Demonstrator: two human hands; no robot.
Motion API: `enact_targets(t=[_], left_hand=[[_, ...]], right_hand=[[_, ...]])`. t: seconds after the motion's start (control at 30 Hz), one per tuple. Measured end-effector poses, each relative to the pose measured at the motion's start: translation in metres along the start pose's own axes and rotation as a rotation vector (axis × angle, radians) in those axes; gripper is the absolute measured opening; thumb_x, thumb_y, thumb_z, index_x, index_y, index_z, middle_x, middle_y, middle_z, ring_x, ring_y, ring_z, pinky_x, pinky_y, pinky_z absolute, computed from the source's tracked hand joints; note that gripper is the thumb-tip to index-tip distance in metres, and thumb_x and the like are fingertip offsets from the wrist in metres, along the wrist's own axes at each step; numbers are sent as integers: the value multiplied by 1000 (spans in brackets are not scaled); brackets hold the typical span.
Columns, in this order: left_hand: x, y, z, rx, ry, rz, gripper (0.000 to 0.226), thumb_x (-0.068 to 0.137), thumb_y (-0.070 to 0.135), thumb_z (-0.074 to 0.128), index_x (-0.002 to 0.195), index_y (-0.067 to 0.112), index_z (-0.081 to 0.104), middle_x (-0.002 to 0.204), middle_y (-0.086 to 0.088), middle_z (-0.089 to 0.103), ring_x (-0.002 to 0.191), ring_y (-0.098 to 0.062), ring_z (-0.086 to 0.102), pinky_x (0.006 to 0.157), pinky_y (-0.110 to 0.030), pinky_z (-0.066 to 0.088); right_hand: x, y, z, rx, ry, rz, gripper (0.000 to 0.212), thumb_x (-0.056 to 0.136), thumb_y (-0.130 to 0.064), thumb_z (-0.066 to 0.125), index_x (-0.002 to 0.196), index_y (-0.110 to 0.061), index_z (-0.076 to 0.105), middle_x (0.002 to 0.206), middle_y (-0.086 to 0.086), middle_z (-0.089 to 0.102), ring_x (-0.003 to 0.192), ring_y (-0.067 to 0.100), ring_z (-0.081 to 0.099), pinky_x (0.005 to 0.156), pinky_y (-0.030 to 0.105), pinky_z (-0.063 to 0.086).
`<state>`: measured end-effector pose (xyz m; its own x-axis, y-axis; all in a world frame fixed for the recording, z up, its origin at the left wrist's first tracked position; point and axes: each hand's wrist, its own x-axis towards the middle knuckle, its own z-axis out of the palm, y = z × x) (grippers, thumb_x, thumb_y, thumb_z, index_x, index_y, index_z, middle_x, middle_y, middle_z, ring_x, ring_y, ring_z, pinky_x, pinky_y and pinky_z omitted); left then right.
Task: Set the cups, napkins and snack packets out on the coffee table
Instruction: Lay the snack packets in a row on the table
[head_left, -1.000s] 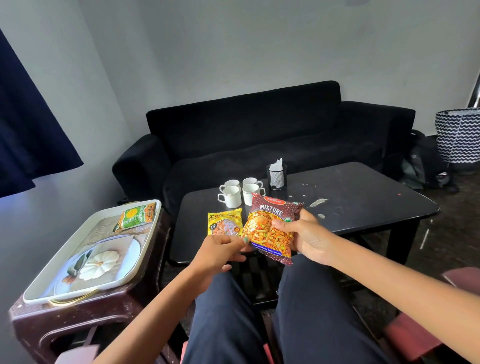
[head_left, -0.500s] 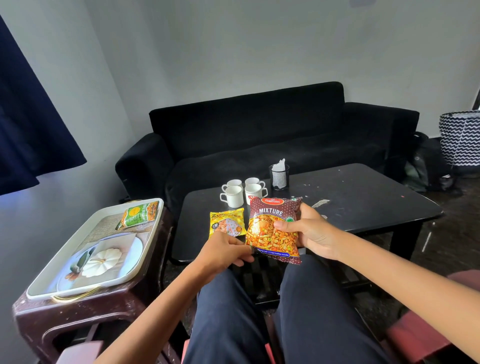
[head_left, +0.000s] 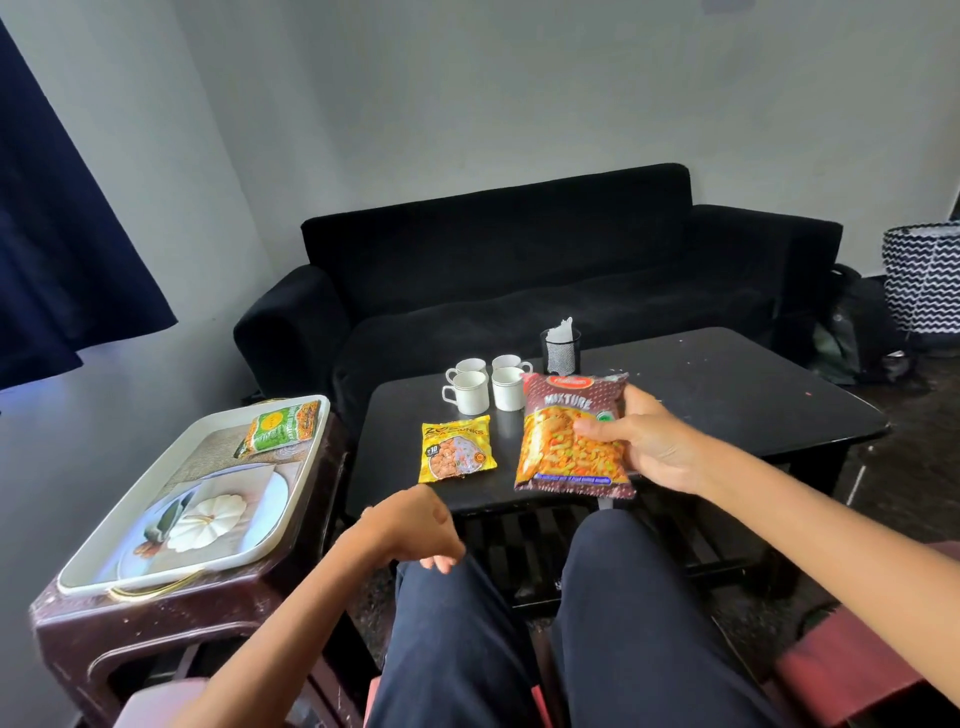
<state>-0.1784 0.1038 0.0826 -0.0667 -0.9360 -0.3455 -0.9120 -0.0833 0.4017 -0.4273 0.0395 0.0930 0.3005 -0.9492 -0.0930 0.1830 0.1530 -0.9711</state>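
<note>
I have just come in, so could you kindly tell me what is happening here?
A seated person is laying out snacks. The right hand holds the maroon mixture packet at the near edge of the coffee table; the left hand hangs free. A yellow packet, four cups and the napkin holder are out; a green packet waits on the tray.

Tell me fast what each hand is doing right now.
Left hand: open, holding nothing, fingers hanging loosely over the knee.
Right hand: gripping the maroon snack packet by its right side.
</note>
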Motion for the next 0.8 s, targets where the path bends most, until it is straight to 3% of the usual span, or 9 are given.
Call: enact_targets(t=[0.13, 0.27, 0.33, 0.43, 0.53, 0.7, 0.8], left_hand=[[8, -2, 0, -348, 122, 59, 11, 80, 17, 68, 78, 8, 74, 75, -2, 74, 60, -10, 64, 74, -24, 57], [7, 16, 12, -717, 70, 179, 18, 89, 32, 64, 93, 18, 73, 89, 5, 76, 74, -8, 71, 57, -3, 46], [7, 23, 21, -810, 100, 210, 19, 90, 35, 60, 92, 21, 73, 91, 10, 76, 79, -3, 71, 53, 0, 42], [9, 29, 26, -894, 154, 222, 19, 90, 30, 62, 78, 22, 73, 77, 10, 76, 68, -1, 70, 50, -1, 44], [13, 26, 26, -818, 168, 265, 16, 87, 21, 67, 75, 13, 73, 66, 7, 74, 60, -2, 67, 55, -7, 48], [20, 16, 23, -386, 138, 290, 18, 86, 30, 69, 69, 22, 70, 63, 13, 72, 60, -2, 59, 69, -25, 51], [21, 15, 20, -81, 34, 258, 25, 85, 45, 64, 61, 36, 64, 64, 27, 68, 65, 14, 53, 85, -39, 34]], right_hand=[[3, -7, -13, 103, 88, -2, 54, 78, 6, 66, 127, -7, 47, 109, 12, 67, 94, 28, 66, 68, 41, 55], [2, 3, -3, 128, 35, 47, 50, 79, 6, 65, 124, -7, 49, 106, 12, 68, 93, 29, 67, 69, 43, 55], [1, 8, 4, 137, 12, 60, 50, 79, 7, 65, 125, -5, 49, 114, 16, 66, 97, 32, 65, 73, 45, 55], [0, 12, 8, 153, 0, 72, 51, 80, 8, 63, 127, -4, 48, 122, 20, 62, 102, 36, 63, 75, 47, 54], [-2, 13, 9, 114, -32, 68, 49, 80, 8, 63, 124, -6, 48, 117, 17, 63, 99, 33, 64, 73, 46, 54], [-5, 14, 12, -49, -107, 45, 49, 78, 7, 67, 119, -14, 48, 116, 12, 64, 104, 27, 64, 74, 39, 56], [-6, 15, 13, -139, -170, 43, 53, 76, 4, 70, 119, -17, 47, 115, 9, 66, 102, 23, 65, 72, 35, 57]])
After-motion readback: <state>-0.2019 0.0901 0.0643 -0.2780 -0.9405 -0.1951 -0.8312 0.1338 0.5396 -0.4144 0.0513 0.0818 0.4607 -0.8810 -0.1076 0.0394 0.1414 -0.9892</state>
